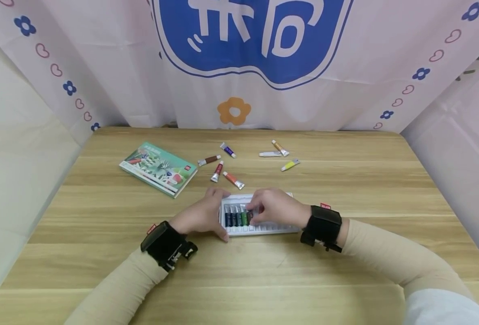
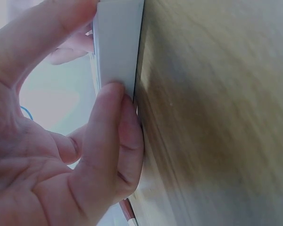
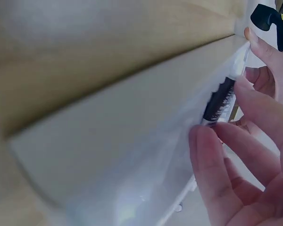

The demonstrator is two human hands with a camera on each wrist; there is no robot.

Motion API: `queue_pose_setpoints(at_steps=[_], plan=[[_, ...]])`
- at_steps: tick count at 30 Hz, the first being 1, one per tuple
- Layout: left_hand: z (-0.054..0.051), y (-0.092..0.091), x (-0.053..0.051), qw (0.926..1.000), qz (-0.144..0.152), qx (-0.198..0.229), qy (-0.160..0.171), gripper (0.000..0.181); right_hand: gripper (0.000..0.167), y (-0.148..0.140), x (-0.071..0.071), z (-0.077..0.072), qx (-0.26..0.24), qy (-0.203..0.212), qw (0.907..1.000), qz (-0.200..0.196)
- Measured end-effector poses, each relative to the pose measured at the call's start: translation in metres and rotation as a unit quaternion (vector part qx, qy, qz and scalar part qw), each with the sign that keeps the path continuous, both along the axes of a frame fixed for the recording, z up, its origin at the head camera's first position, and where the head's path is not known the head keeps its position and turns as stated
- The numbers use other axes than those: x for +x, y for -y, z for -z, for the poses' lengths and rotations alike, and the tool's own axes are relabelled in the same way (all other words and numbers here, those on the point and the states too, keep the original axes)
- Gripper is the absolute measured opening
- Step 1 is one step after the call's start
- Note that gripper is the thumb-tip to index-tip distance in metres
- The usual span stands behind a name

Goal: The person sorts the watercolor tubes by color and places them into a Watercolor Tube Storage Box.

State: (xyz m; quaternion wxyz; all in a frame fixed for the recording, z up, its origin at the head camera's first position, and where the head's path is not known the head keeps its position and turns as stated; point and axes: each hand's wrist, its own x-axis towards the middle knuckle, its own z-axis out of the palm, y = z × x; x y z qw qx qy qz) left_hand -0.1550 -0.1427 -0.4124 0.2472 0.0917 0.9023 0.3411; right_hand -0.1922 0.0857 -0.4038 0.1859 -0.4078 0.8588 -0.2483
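Observation:
A white paint tray lies on the table, with several dark blue and green paint tubes side by side in its left part. My left hand grips the tray's left end, its thumb and fingers at opposite corners. In the left wrist view, those fingers press the tray's white end wall. Over the tray, my right hand pinches a dark paint tube between thumb and fingers, beside the green ones. In the head view, the fingers cover most of that tube.
Behind the tray lie loose brown, purple, red and orange tubes. Farther right are gold, white and yellow ones. A flat green illustrated box sits at the left. A printed curtain hangs behind.

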Motion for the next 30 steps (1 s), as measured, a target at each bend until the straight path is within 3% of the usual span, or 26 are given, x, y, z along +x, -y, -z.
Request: queue_pose_setpoints(at_steps=[9, 16, 22, 30], plan=[[-0.001, 0.002, -0.001, 0.9999, 0.006, 0.011, -0.01, 0.113, 0.035, 0.011, 0.004, -0.009, 0.054, -0.046, 0.9973, -0.016], [0.002, 0.001, 0.0, 0.9999, 0.002, 0.014, -0.006, 0.114, 0.034, 0.013, 0.005, -0.011, 0.079, -0.055, 0.9949, -0.029], [0.006, 0.001, 0.001, 1.0, -0.001, 0.009, -0.004, 0.114, 0.034, 0.014, 0.0, -0.014, 0.097, -0.067, 0.99, -0.078], [0.005, 0.0, -0.002, 1.0, -0.003, -0.001, -0.003, 0.116, 0.031, 0.01, -0.02, -0.022, 0.08, -0.044, 0.9839, -0.154]])
